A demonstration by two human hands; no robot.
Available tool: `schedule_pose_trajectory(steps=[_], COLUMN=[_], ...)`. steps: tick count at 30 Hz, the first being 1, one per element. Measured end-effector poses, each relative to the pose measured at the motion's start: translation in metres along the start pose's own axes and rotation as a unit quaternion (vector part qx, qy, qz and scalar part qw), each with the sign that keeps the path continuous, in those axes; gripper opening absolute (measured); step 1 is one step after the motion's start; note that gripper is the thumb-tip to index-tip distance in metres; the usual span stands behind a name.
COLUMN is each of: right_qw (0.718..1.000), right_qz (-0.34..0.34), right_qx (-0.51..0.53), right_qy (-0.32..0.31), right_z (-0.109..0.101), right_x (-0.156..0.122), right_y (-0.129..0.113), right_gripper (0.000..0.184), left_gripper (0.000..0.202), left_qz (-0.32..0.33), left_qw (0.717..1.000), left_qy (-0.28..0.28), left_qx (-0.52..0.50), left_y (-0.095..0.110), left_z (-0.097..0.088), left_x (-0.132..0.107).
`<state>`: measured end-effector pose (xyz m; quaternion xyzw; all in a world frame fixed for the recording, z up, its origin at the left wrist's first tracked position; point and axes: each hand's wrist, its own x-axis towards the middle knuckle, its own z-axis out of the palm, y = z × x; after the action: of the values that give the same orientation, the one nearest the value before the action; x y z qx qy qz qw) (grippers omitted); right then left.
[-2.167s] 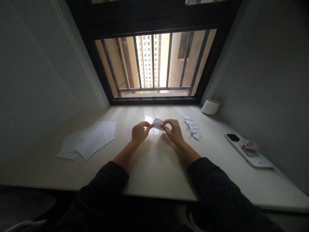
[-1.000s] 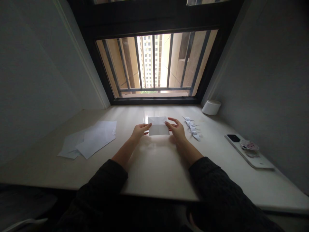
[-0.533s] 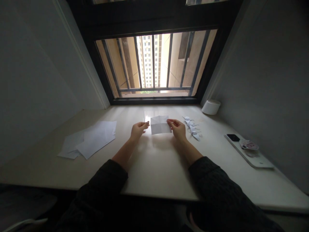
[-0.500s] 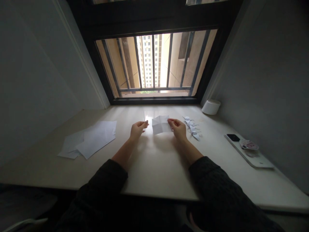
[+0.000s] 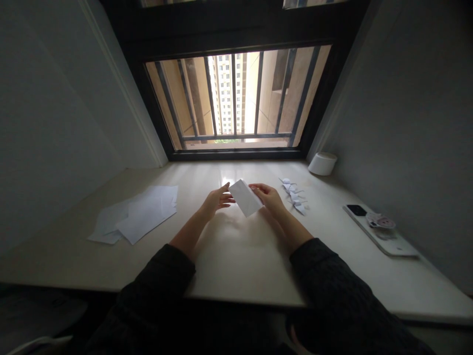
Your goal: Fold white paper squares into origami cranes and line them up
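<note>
A small folded white paper (image 5: 245, 197) hangs tilted just above the pale desk (image 5: 236, 256), in the middle. My right hand (image 5: 269, 197) pinches its right edge between thumb and fingers. My left hand (image 5: 217, 199) sits at the paper's left corner with its fingers stretched out and apart, the fingertips touching or nearly touching the sheet. Both forearms in dark sleeves reach in from the near edge.
A loose stack of white sheets (image 5: 135, 217) lies at the left. Several small folded paper figures (image 5: 294, 195) lie right of my right hand. A white round container (image 5: 322, 163) stands at the back right. A phone (image 5: 380, 229) rests at the right. A barred window (image 5: 236, 98) faces me.
The paper went from a pinched fold to an opened rectangle, then turned to a diagonal tilt. My left hand let go of it and spread its fingers; my right hand kept hold.
</note>
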<state>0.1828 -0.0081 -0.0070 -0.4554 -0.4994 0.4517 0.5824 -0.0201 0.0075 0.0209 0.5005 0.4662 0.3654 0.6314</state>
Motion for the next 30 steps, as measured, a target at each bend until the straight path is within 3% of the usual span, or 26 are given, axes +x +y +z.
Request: schedule_pose_trajectory(steps=[5, 11, 14, 17, 30], right_qw=[1.0, 0.997, 0.987, 0.978, 0.984], right_qz=[0.013, 0.055, 0.129, 0.168, 0.106], right_qx=[0.002, 0.044, 0.1, 0.122, 0.138], right_qy=[-0.015, -0.016, 0.012, -0.003, -0.028], right_z=[0.001, 0.001, 0.002, 0.004, 0.011], right_x=[-0.001, 0.0, 0.001, -0.001, -0.005], right_y=[0.001, 0.001, 0.0, -0.003, 0.002], right_gripper=[0.037, 0.042, 0.049, 0.047, 0.058], left_gripper=[0.051, 0.047, 0.048, 0.05, 0.046], left_qz=[-0.02, 0.036, 0.048, 0.057, 0.034], left_qw=[0.999, 0.999, 0.999, 0.994, 0.997], left_qy=[-0.016, -0.026, 0.017, 0.082, 0.073], left_qx=[-0.02, 0.031, 0.012, -0.034, -0.005], left_y=[-0.001, -0.003, -0.003, -0.002, -0.011], left_z=[0.001, 0.003, 0.003, 0.002, 0.003], left_x=[0.003, -0.004, -0.006, -0.005, -0.002])
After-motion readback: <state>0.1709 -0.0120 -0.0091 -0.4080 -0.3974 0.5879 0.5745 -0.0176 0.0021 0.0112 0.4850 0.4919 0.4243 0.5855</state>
